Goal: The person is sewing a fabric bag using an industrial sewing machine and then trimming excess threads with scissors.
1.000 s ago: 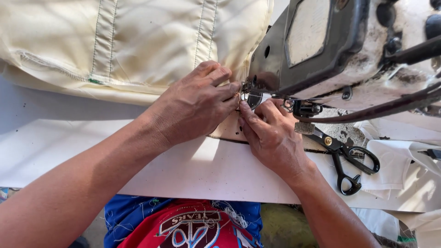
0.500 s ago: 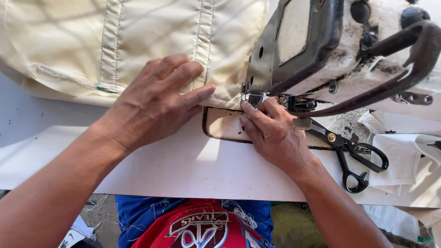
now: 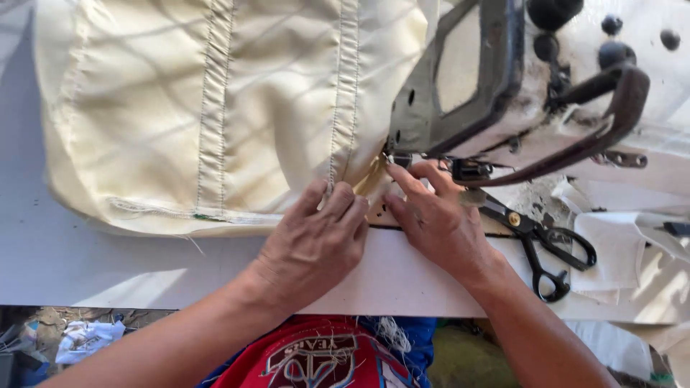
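**Both hands on the cloth at the sewing machine**

The sewing machine (image 3: 503,79) stands at the far right of the white table (image 3: 86,266). Left of it, cream cloth (image 3: 215,108) with stitched seams is spread across the tabletop, its near corner drawn in under the machine's head. The left hand (image 3: 313,244) lies just left of the machine, fingers bent and pinching the cloth's edge. The right hand (image 3: 435,215) rests flat below the machine's head, fingers narrow and pressing down beside the needle. Black scissors (image 3: 546,248) lie just in front of the machine.
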